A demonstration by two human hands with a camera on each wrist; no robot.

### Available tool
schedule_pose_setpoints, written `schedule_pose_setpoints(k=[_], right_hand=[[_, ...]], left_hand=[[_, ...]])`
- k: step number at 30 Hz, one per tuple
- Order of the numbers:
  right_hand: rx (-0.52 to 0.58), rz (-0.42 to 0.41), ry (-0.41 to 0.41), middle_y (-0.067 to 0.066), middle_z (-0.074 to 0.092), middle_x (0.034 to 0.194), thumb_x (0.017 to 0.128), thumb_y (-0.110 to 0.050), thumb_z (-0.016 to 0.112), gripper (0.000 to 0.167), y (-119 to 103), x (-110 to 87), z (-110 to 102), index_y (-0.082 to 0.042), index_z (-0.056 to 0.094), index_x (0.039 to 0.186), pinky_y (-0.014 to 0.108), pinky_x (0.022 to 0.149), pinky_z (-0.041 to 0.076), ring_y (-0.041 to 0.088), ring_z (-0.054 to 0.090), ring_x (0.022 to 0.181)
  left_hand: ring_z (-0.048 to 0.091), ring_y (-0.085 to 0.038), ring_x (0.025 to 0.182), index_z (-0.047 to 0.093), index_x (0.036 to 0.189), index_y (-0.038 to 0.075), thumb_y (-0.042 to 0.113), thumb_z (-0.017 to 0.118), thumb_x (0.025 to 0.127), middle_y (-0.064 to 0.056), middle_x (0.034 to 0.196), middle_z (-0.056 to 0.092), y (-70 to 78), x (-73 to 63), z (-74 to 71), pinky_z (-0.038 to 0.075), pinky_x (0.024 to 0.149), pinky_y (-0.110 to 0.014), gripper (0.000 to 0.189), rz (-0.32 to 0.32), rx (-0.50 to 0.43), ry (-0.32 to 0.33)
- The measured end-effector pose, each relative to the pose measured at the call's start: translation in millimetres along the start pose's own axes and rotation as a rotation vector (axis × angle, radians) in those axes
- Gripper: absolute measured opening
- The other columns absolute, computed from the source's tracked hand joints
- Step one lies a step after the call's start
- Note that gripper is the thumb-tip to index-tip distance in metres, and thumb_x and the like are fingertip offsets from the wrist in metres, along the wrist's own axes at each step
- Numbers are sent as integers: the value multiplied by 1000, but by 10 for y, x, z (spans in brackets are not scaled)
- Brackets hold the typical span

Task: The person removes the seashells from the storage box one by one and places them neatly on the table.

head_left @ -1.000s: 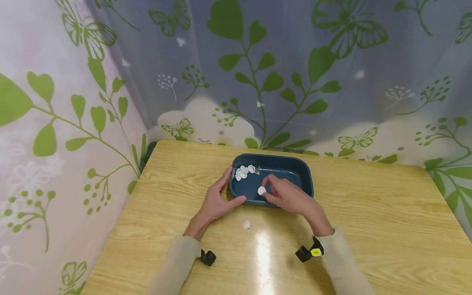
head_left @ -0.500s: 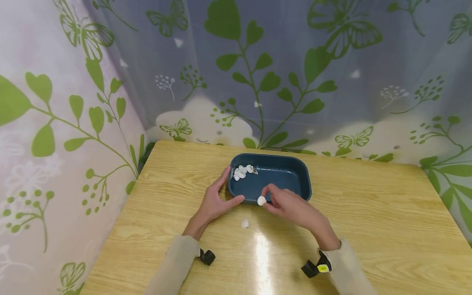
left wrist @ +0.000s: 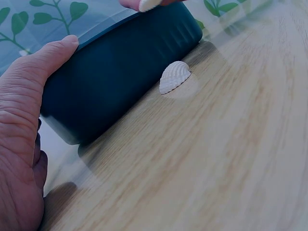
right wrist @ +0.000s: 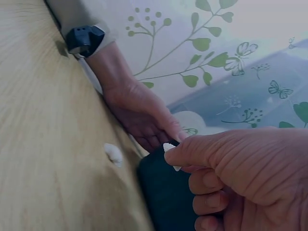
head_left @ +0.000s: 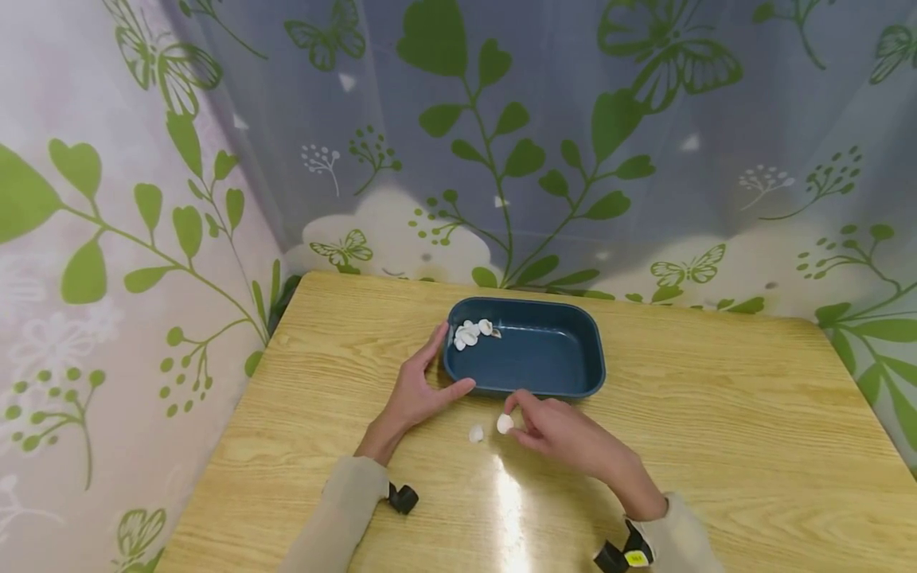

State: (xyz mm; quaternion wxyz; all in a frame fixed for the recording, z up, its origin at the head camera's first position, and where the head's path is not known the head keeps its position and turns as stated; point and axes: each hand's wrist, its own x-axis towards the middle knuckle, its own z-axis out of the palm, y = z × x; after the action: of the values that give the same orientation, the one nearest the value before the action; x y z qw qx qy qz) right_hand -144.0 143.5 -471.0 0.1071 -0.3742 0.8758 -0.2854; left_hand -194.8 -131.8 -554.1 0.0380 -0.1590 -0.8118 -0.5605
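Note:
A dark blue plastic box [head_left: 530,391] stands on the table. My left hand [head_left: 415,387] holds its left end, the thumb at the front rim and the fingers along the left side. Several white seashells [head_left: 469,333] lie inside at the left. My right hand [head_left: 562,434] pinches a white seashell [head_left: 505,423] between thumb and index finger, in front of the box. In the right wrist view that hand's other fingers are curled in. Another ribbed white seashell [left wrist: 175,77] lies on the table before the box, left of the pinched one.
The wooden table [head_left: 716,398] runs back to a patterned curtain [head_left: 559,159], with more of the same cloth at the left. Black wrist cameras [head_left: 403,500] are strapped at both sleeves. Light glares on the table in front of the box.
My right hand has moved from inside the box, over its front rim, toward me with the pinched seashell. The left hand stays at the box's left end.

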Motion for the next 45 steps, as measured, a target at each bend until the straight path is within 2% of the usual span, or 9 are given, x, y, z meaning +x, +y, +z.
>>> schedule_pose_setpoints(k=[9,17,22,29,37,45], right_hand=[[-2,-32,-1,-18,34,62,101,-11,69,19,80,11,153,-9,59,117,16,51,27,-5,30,53],[44,-2,-28,-17,42,65,101,-13,69,15,171,59,279,-12,62,114,18,54,33,-4,38,58],[60,15,-37,-17,46,67,101,-13,69,14,188,60,307,-10,63,114,19,56,37,-3,41,60],[47,30,-43,-17,47,68,101,-14,69,17,209,49,328,-10,62,116,19,55,38,-2,41,60],[30,25,-40,-16,46,68,101,-14,69,18,232,51,337,-11,62,116,20,56,37,-2,41,61],[56,21,-33,-17,42,63,103,-16,67,17,142,61,249,-13,63,119,18,52,32,-3,36,53]], left_hand=[[25,-13,156,28,167,31,50,85,85,12,169,27,1,26,15,26,127,-43,102,-17,1,-11],[26,-16,156,28,167,31,48,86,84,9,170,28,5,20,13,26,127,-45,102,-6,11,2],[25,-16,157,27,167,32,47,86,85,6,171,27,12,14,21,26,127,-47,102,-4,9,-2],[25,-16,157,27,167,33,48,86,85,9,170,27,14,3,18,27,126,-47,102,-15,19,-3],[25,-17,157,26,167,34,47,86,86,1,171,27,1,8,19,27,126,-48,102,-21,21,-3],[25,-11,156,26,167,32,43,87,86,13,170,26,15,-14,7,27,126,-43,102,-42,30,-3]])
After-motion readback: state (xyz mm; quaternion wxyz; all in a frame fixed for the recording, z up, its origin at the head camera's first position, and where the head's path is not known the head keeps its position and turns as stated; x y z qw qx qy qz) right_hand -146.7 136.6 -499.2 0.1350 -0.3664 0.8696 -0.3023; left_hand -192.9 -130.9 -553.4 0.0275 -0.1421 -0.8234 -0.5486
